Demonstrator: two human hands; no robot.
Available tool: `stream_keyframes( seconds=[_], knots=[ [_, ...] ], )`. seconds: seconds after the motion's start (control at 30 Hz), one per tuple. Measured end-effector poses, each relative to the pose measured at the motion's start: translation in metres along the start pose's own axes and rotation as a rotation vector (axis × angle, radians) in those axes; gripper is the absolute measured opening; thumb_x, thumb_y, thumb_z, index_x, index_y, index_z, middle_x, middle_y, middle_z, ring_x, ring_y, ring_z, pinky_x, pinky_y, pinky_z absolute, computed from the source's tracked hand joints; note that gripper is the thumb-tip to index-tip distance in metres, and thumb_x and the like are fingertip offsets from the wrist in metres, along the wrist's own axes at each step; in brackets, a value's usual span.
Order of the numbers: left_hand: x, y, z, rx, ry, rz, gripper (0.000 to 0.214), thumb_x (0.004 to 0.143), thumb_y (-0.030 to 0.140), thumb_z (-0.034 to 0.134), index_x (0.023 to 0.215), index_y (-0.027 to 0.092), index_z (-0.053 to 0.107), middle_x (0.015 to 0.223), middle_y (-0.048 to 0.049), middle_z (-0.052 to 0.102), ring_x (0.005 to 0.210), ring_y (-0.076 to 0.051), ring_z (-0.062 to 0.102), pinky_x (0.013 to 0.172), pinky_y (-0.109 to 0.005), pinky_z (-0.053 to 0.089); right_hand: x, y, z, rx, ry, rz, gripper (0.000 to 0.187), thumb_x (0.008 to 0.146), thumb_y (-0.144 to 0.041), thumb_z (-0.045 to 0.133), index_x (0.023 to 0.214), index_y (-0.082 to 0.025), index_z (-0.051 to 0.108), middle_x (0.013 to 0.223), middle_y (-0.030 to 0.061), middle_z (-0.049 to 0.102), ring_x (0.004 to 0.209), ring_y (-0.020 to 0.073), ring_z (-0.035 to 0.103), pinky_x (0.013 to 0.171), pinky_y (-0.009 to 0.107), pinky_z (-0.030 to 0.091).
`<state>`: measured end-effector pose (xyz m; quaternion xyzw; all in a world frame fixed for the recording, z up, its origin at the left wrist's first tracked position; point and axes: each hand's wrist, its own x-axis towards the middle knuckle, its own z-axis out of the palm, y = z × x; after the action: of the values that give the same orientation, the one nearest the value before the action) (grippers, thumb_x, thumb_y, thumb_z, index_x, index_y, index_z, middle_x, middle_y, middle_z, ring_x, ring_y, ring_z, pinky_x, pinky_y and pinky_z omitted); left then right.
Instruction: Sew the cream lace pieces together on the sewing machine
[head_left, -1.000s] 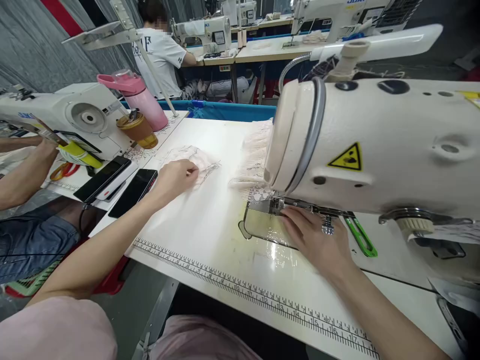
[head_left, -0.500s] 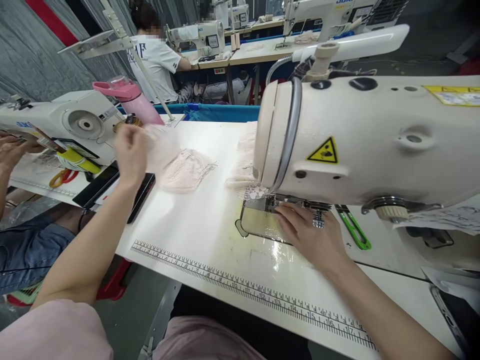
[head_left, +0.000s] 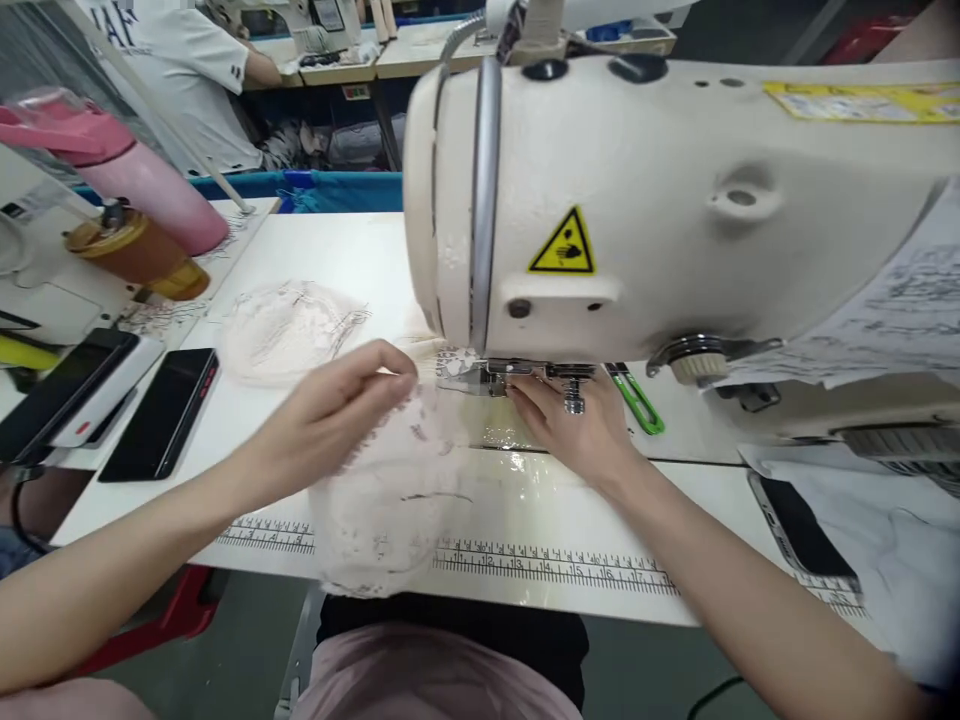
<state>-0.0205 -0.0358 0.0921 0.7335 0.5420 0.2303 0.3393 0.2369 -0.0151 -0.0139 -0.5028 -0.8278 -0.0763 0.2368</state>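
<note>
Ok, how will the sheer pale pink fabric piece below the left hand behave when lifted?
The sheer pale pink fabric piece is probably floppy, given its wavy, uneven outline below the left hand. It's likely light, since it looks thin and see-through. The dark thread near its right edge might catch.

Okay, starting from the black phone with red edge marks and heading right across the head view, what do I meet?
Pale fabric piece lying flat, left hand, right hand, green tool, silver-edged phone.
</note>
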Motion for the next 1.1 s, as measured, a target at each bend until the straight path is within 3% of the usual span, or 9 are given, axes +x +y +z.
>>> stream_keyframes(
  seconds=[0.07, 0.13, 0.23, 0.33, 0.43, 0.57, 0.73, 0.9, 1.1],
  knots=[
    [0.015, -0.012, 0.019, 0.132, -0.072, 0.063, 0.021, 0.098, 0.035, 0.044, 0.091, 0.020, 0.058, 0.060, 0.0049, 0.054, 0.044, -0.008, 0.045, 0.039, -0.019, 0.034, 0.003, 0.000, -0.004, -0.036, 0.006, -0.028, 0.031, 0.097, -0.028, 0.044, 0.100, -0.023, 0.075, 0.059, 0.0015, 0.065, 0.059, 0.0150, 0.055, 0.065, 0.031, 0.036],
    [0.025, -0.024, 0.034, 0.369, -0.019, 0.184, 0.021, 0.098, 0.032, 0.045, 0.096, 0.018, 0.060, 0.074, -0.0004, 0.065, 0.058, -0.012, 0.059, 0.048, -0.023, 0.044, 0.004, 0.001, -0.005, -0.065, -0.008, -0.026, 0.032, 0.096, -0.024, 0.043, 0.096, -0.021, 0.075, 0.056, 0.0006, 0.063, 0.052, 0.0136, 0.049, 0.062, 0.031, 0.034],
    [0.022, -0.032, 0.054, 0.633, 0.128, 0.532, 0.019, 0.097, 0.024, 0.049, 0.103, 0.014, 0.064, 0.096, -0.0076, 0.072, 0.086, -0.020, 0.068, 0.073, -0.033, 0.056, 0.003, 0.001, -0.004, -0.079, -0.016, -0.011, 0.034, 0.094, -0.018, 0.043, 0.090, -0.021, 0.076, 0.056, 0.0006, 0.063, 0.050, 0.0129, 0.046, 0.061, 0.031, 0.032],
    [0.007, -0.031, 0.074, 0.717, 0.088, 0.811, 0.027, 0.095, 0.019, 0.052, 0.118, 0.010, 0.062, 0.117, -0.0115, 0.069, 0.109, -0.024, 0.064, 0.090, -0.036, 0.055, 0.001, -0.001, -0.007, -0.045, -0.031, -0.021, 0.033, 0.091, -0.016, 0.044, 0.094, -0.024, 0.075, 0.062, 0.0007, 0.065, 0.057, 0.0138, 0.051, 0.065, 0.031, 0.035],
    [0.001, -0.033, 0.088, 0.775, 0.069, 0.804, 0.040, 0.095, 0.021, 0.051, 0.131, 0.005, 0.054, 0.132, -0.0158, 0.059, 0.123, -0.028, 0.057, 0.099, -0.040, 0.051, -0.002, -0.006, -0.012, -0.011, -0.110, -0.018, 0.030, 0.092, -0.020, 0.045, 0.097, -0.028, 0.074, 0.078, 0.0013, 0.070, 0.067, 0.0145, 0.055, 0.066, 0.030, 0.036],
    [0.011, -0.040, 0.089, 0.806, 0.059, 0.745, 0.045, 0.096, 0.025, 0.049, 0.135, 0.003, 0.050, 0.138, -0.0158, 0.054, 0.127, -0.030, 0.053, 0.102, -0.042, 0.049, -0.005, -0.010, -0.009, -0.033, -0.144, -0.032, 0.033, 0.092, -0.018, 0.047, 0.113, -0.032, 0.068, 0.100, 0.0026, 0.070, 0.083, 0.0160, 0.057, 0.070, 0.029, 0.039],
    [0.019, -0.044, 0.085, 0.799, 0.048, 0.703, 0.049, 0.096, 0.032, 0.046, 0.134, 0.001, 0.051, 0.138, -0.0163, 0.054, 0.127, -0.031, 0.053, 0.102, -0.043, 0.048, -0.011, -0.006, 0.010, -0.074, -0.103, -0.085, 0.039, 0.091, -0.017, 0.047, 0.123, -0.031, 0.063, 0.087, 0.0046, 0.068, 0.078, 0.0165, 0.057, 0.072, 0.030, 0.041],
    [0.021, -0.045, 0.088, 0.764, 0.092, 0.691, 0.047, 0.095, 0.032, 0.048, 0.130, 0.002, 0.056, 0.134, -0.0154, 0.058, 0.124, -0.030, 0.055, 0.102, -0.041, 0.048, -0.011, -0.002, 0.015, -0.056, -0.134, -0.075, 0.035, 0.091, -0.018, 0.044, 0.117, -0.028, 0.066, 0.070, 0.0019, 0.063, 0.062, 0.0134, 0.052, 0.061, 0.028, 0.035],
    [0.024, -0.043, 0.089, 0.766, 0.133, 0.666, 0.044, 0.094, 0.032, 0.050, 0.125, 0.002, 0.059, 0.127, -0.0171, 0.063, 0.121, -0.031, 0.057, 0.096, -0.041, 0.051, -0.003, -0.004, 0.007, -0.014, -0.267, -0.103, 0.037, 0.088, -0.009, 0.038, 0.106, -0.022, 0.068, 0.085, 0.0025, 0.070, 0.065, 0.0132, 0.054, 0.058, 0.029, 0.031]
  ],
)
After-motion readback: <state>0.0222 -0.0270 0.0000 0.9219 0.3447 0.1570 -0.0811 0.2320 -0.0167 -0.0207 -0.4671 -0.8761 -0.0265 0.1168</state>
